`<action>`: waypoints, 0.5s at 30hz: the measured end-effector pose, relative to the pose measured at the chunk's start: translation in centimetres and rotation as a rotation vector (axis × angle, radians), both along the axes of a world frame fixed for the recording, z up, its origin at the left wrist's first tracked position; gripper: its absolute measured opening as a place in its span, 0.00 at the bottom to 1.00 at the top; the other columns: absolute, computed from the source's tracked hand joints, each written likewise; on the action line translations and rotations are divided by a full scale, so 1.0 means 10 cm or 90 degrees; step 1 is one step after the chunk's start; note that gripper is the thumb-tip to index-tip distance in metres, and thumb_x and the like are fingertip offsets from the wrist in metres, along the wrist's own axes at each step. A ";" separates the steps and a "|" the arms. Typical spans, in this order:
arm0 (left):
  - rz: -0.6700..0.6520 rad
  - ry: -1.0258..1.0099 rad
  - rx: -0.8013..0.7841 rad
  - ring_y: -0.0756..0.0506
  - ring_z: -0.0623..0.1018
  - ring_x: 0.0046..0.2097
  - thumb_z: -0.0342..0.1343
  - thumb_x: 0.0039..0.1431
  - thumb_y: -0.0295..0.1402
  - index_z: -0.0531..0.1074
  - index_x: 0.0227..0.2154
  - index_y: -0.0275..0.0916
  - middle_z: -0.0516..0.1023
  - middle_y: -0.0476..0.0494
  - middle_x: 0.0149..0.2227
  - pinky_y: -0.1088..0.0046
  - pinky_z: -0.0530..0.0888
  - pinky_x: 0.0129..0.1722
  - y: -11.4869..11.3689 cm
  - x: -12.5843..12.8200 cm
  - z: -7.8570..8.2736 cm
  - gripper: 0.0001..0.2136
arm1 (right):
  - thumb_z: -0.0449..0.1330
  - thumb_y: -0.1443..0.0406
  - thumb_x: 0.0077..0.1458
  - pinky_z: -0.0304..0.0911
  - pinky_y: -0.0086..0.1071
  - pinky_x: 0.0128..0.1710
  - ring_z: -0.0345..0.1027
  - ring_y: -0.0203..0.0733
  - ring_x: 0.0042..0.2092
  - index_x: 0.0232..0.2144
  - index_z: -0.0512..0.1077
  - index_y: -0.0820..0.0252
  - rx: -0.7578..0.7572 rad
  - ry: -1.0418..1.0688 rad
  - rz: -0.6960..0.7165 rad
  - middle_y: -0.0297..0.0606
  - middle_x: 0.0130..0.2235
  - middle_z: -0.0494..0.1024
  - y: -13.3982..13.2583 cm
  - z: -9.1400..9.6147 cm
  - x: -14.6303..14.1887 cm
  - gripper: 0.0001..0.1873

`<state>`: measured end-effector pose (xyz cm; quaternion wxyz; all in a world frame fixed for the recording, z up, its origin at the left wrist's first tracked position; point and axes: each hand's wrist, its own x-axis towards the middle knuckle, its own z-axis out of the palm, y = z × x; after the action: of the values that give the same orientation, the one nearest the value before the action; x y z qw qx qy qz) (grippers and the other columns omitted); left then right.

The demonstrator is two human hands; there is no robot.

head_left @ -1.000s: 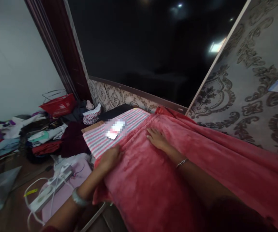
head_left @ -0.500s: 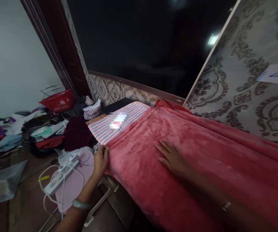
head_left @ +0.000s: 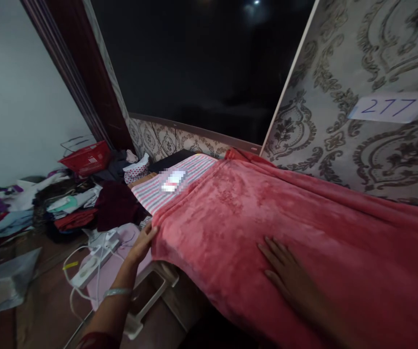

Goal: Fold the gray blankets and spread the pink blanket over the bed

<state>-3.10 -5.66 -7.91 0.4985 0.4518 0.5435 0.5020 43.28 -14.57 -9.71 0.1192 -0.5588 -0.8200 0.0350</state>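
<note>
A plush pink-red blanket (head_left: 223, 218) is spread over a raised surface, its far part lightly creased. My right hand (head_left: 285, 271) lies flat on top of it, fingers stretched out and slightly apart. At the blanket's left edge, near the corner, my left hand (head_left: 145, 242) has its fingers closed on the border; some of the fingers are hidden. A striped pink, grey and white cloth (head_left: 147, 194) sticks out from beneath the far left end. On that cloth rests a bright, blurred-out object (head_left: 173, 181), perhaps a lit screen.
A large dark screen (head_left: 201, 63) leans behind the blanket. Heaped clothes (head_left: 74, 213) and a red basket (head_left: 85, 157) lie at the left. A white power strip (head_left: 94, 264) with cables rests on a pink seat (head_left: 125, 247). Patterned wallpaper carries a paper marked 277 (head_left: 392, 107).
My right hand has slid nearer and to the right across the blanket. My left hand stays at the edge, its grip looser. The view has turned slightly to the right.
</note>
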 end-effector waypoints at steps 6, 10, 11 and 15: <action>-0.006 0.091 -0.051 0.36 0.81 0.39 0.70 0.36 0.56 0.74 0.39 0.37 0.82 0.39 0.37 0.61 0.78 0.39 -0.12 -0.21 0.40 0.32 | 0.48 0.54 0.67 0.44 0.59 0.69 0.44 0.52 0.72 0.70 0.56 0.49 -0.018 0.015 -0.009 0.40 0.72 0.52 0.03 0.07 -0.06 0.32; 0.004 0.147 -0.024 0.42 0.79 0.33 0.71 0.39 0.53 0.74 0.36 0.37 0.80 0.46 0.32 0.69 0.76 0.33 -0.13 -0.42 0.73 0.27 | 0.48 0.53 0.67 0.44 0.58 0.70 0.44 0.52 0.72 0.70 0.55 0.48 -0.043 0.030 -0.002 0.40 0.72 0.52 0.00 0.12 -0.07 0.32; -0.005 0.156 -0.035 0.43 0.79 0.33 0.71 0.38 0.53 0.74 0.36 0.38 0.80 0.46 0.32 0.69 0.76 0.33 -0.13 -0.44 0.75 0.27 | 0.48 0.52 0.67 0.43 0.58 0.70 0.44 0.53 0.72 0.70 0.56 0.48 -0.052 0.030 -0.005 0.41 0.72 0.52 0.00 0.13 -0.08 0.32; -0.065 0.189 -0.086 0.39 0.80 0.36 0.68 0.38 0.53 0.73 0.31 0.40 0.80 0.45 0.32 0.63 0.78 0.37 -0.10 -0.42 0.57 0.24 | 0.49 0.53 0.67 0.38 0.58 0.70 0.41 0.52 0.73 0.70 0.55 0.50 -0.105 0.033 -0.022 0.41 0.72 0.51 -0.05 0.25 -0.16 0.32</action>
<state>-7.34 -6.69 -2.20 0.4668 0.5133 0.6199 0.3666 41.72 -15.06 -7.24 0.0945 -0.5799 -0.8010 0.1145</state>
